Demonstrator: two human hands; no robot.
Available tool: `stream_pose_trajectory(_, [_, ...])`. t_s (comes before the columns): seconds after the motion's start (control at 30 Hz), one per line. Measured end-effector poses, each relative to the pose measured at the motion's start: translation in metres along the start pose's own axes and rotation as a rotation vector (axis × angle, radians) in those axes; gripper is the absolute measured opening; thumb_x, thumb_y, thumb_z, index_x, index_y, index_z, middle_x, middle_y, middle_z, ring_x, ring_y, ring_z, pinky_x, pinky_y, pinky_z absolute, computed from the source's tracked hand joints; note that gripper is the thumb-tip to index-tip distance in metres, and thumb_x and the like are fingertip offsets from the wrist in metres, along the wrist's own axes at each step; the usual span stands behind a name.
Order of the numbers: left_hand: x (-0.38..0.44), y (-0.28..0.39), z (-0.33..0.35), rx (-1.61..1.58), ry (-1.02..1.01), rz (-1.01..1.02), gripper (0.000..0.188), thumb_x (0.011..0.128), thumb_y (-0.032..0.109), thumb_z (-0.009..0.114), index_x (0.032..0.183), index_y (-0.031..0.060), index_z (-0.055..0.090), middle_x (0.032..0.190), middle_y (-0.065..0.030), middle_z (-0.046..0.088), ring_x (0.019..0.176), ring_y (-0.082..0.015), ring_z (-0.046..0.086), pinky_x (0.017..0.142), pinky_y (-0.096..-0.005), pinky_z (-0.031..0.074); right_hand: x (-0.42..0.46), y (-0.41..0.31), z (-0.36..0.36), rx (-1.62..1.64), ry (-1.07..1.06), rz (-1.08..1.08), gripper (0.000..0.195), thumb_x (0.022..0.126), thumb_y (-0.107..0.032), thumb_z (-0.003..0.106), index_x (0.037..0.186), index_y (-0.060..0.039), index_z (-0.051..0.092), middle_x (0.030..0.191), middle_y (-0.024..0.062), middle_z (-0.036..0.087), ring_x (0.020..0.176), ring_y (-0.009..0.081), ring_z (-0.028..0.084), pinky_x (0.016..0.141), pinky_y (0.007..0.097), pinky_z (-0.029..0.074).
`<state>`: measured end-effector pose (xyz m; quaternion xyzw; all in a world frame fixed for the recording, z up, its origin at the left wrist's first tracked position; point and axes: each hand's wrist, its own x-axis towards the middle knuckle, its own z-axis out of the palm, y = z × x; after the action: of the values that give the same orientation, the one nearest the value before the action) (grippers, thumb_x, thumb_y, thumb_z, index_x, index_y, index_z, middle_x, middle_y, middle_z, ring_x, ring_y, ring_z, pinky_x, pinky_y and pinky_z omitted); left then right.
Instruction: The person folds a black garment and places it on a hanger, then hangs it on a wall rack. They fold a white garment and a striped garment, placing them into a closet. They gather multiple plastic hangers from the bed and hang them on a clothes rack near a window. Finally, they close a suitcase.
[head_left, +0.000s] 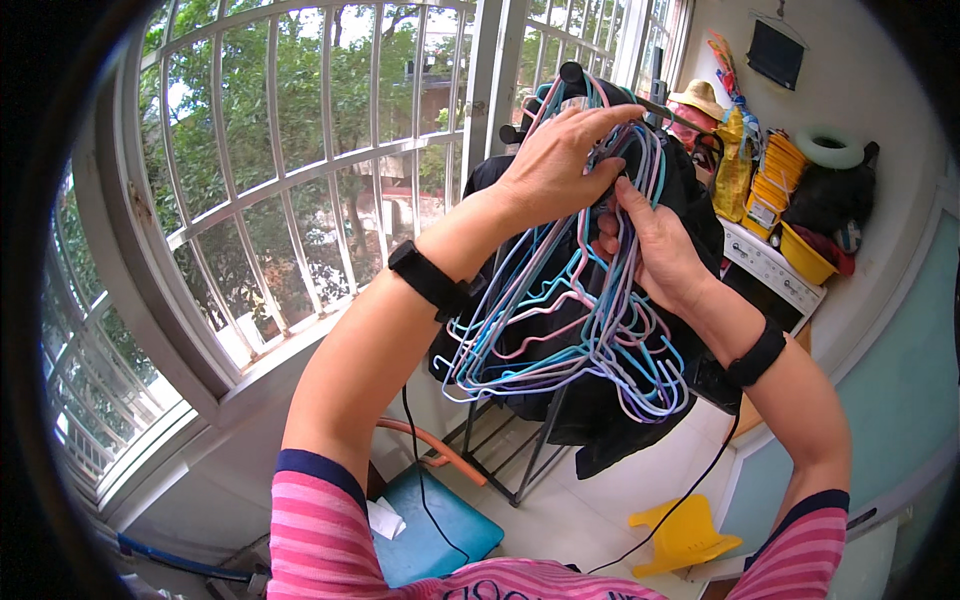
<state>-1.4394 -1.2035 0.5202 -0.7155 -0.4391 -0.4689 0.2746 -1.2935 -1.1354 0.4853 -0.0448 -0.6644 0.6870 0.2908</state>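
Note:
A bundle of coated wire clothes hangers (600, 330) in blue, pink and purple hangs in front of me, upside-down hooks among them at the lower right. My right hand (660, 247) grips one long side of the bundle, thumb in front and fingers curled behind. Across its upper end lies my left hand (562, 157), with hanger wires between the thumb and the outstretched fingers. The two thumb tips nearly meet. More hangers (596, 90) hang over a black rack bar (571, 73) just above. Dark clothing (690, 187) hangs behind the bundle.
A barred window (315, 150) runs along the left. Below stand a blue stool (442, 525) with white paper, the rack's metal legs (540, 457) and a yellow plastic stool (686, 536). To the right, a white appliance (772, 262) carries a yellow basin (806, 255). Cables trail from both wrist straps.

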Motion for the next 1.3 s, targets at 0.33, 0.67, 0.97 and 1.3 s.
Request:
stream_pose_trajectory(0.33, [-0.017,0.014,-0.034,-0.363,0.033,-0.282,0.064,0.080,0.015,0.067,0.133,0.0034,0.033,0.112,-0.0175,0.054,0.075,-0.0158,0.063,0.065,-0.0257,0.051,-0.007,-0.007,0.025,-0.042,-0.097,-0.012,0.037,0.090,-0.043,0.052,0.092,-0.0063,0.051,0.070,0.0014,0.049,0.060,0.0104,0.048,0.062,0.0280,0.045])
stream_pose_trajectory(0.67, [0.038,-0.031,-0.059,-0.412,0.103,-0.387,0.054,0.089,0.019,0.059,0.134,0.0012,0.033,0.090,-0.0113,0.063,0.077,-0.0127,0.062,0.065,-0.0223,0.050,0.074,-0.075,0.033,0.010,-0.094,0.045,0.036,0.091,-0.039,0.051,0.087,-0.0039,0.051,0.069,0.0005,0.052,0.055,0.0099,0.052,0.063,0.0330,0.054])
stream_pose_trajectory(0.97, [0.043,-0.076,-0.035,-0.212,0.214,-0.469,0.049,0.080,0.017,0.063,0.124,0.0040,0.049,0.072,-0.0150,0.063,0.069,-0.0225,0.062,0.064,-0.0328,0.048,0.101,-0.065,0.038,-0.120,0.083,0.116,0.032,0.092,-0.041,0.048,0.094,-0.0092,0.053,0.080,0.0016,0.055,0.066,0.0142,0.057,0.068,0.0412,0.055])
stream_pose_trajectory(1.3, [0.038,-0.070,-0.038,0.024,0.183,-0.445,0.049,0.082,0.030,0.063,0.127,0.0140,0.050,0.101,-0.0154,0.060,0.094,-0.0264,0.059,0.080,-0.0330,0.047,0.101,-0.059,0.033,-0.101,0.066,0.277,0.044,0.089,-0.052,0.046,0.101,-0.0097,0.050,0.090,0.0068,0.057,0.081,0.0207,0.062,0.075,0.0476,0.052])
